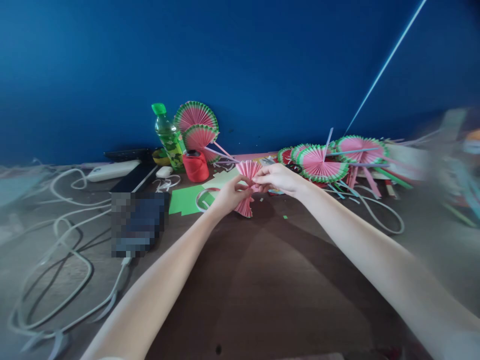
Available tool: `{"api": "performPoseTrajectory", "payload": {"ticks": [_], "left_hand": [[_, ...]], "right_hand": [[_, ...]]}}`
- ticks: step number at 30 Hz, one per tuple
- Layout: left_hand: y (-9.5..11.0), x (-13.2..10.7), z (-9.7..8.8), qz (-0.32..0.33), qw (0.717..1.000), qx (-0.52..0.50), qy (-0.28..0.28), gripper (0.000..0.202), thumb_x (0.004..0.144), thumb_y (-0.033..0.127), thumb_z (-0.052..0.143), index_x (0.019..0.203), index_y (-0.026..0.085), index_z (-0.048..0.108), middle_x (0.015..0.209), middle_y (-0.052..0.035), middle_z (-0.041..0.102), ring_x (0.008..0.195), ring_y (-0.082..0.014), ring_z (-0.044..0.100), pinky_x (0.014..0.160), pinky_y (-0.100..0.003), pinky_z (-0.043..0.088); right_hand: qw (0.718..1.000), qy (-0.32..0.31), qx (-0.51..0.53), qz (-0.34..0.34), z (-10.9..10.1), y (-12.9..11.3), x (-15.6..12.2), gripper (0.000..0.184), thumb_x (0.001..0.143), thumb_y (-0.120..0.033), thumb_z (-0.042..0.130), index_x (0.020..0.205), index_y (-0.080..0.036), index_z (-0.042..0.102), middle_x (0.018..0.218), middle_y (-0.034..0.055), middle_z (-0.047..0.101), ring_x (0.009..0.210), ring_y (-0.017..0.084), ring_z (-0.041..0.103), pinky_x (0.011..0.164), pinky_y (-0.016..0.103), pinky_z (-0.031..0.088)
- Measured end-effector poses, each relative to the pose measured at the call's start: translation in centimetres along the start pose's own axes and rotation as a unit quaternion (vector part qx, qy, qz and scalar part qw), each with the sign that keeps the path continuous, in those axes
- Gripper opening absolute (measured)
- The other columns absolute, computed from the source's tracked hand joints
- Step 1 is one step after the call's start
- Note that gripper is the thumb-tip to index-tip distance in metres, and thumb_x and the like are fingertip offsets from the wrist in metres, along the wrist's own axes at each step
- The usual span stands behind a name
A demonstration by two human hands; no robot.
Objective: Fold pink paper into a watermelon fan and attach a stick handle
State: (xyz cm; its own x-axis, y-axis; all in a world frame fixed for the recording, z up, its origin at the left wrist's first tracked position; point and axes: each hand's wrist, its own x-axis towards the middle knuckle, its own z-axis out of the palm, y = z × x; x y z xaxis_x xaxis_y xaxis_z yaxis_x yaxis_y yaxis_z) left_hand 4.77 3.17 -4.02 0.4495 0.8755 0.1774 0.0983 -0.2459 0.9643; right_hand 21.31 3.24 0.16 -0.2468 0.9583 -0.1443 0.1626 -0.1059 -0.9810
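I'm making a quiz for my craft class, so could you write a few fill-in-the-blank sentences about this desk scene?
1. Both hands, the left hand and the right hand, hold a pleated paper piece coloured ____.
2. The bottle by the wall has a ____ cap.
3. The spool of string beside the bottle is ____.
4. The wall behind the desk is ____.

Missing words: pink; green; red; blue

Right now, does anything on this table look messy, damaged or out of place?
Nothing looks damaged. Both hands, left hand and right hand, pinch a pleated pink paper fan. Small paper scraps dot the table, and white cables sprawl loosely at the left.
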Motion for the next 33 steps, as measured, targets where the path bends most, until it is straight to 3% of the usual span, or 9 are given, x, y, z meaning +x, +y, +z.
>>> {"api": "performPoseTrajectory", "payload": {"ticks": [7,13,15,19,28,33], "left_hand": [[0.2,0.1,0.0,0.001,1.000,0.028,0.008,0.013,0.069,0.024,0.063,0.077,0.017,0.055,0.064,0.0007,0.061,0.055,-0.0129,0.061,0.053,-0.022,0.044],[0.5,0.1,-0.4,-0.089,0.995,-0.049,-0.014,0.017,0.068,0.030,0.065,0.070,0.017,0.055,0.064,-0.0013,0.063,0.055,-0.0137,0.061,0.055,-0.025,0.047],[0.7,0.2,-0.5,-0.117,0.991,-0.061,-0.007,0.014,0.068,0.026,0.066,0.069,0.016,0.056,0.066,-0.0024,0.064,0.061,-0.0142,0.062,0.061,-0.027,0.048],[1.0,0.3,-0.4,-0.160,0.982,-0.101,0.031,0.007,0.068,0.018,0.064,0.066,0.015,0.059,0.067,-0.0040,0.065,0.067,-0.0137,0.062,0.068,-0.026,0.047],[1.1,0.8,-0.7,-0.208,0.943,-0.229,0.120,0.006,0.067,0.014,0.065,0.067,0.013,0.060,0.062,-0.0022,0.063,0.056,-0.0089,0.058,0.053,-0.019,0.044],[1.2,0.7,-0.4,-0.201,0.943,-0.220,0.150,0.009,0.071,0.011,0.061,0.063,0.012,0.059,0.056,0.0002,0.060,0.053,-0.0058,0.055,0.053,-0.015,0.043]], "right_hand": [[0.999,-0.031,0.013,0.016,-0.4,0.0,-0.1,0.011,0.070,-0.010,0.066,0.061,-0.011,0.059,0.053,0.0029,0.062,0.048,0.008,0.056,0.049,0.020,0.046],[0.995,-0.045,-0.087,-0.010,-1.1,0.2,0.0,0.011,0.065,-0.017,0.069,0.061,-0.014,0.059,0.048,-0.0016,0.057,0.034,0.004,0.041,0.035,0.019,0.026],[0.988,-0.049,-0.141,-0.040,-1.4,0.2,0.1,0.010,0.064,-0.020,0.069,0.063,-0.015,0.060,0.048,-0.0033,0.056,0.034,0.003,0.038,0.038,0.020,0.028],[0.970,-0.067,-0.213,-0.091,-1.9,0.1,0.0,0.012,0.065,-0.026,0.066,0.065,-0.016,0.061,0.052,-0.0034,0.057,0.042,0.005,0.046,0.045,0.021,0.034],[0.946,-0.092,-0.273,-0.145,-2.2,0.7,0.6,0.012,0.069,-0.028,0.062,0.070,-0.016,0.063,0.067,0.0011,0.063,0.060,0.010,0.055,0.059,0.025,0.041],[0.911,-0.079,-0.374,-0.157,-1.1,-0.2,-0.5,0.011,0.071,-0.022,0.058,0.077,-0.016,0.064,0.073,0.0013,0.063,0.061,0.010,0.053,0.059,0.024,0.039]]}}
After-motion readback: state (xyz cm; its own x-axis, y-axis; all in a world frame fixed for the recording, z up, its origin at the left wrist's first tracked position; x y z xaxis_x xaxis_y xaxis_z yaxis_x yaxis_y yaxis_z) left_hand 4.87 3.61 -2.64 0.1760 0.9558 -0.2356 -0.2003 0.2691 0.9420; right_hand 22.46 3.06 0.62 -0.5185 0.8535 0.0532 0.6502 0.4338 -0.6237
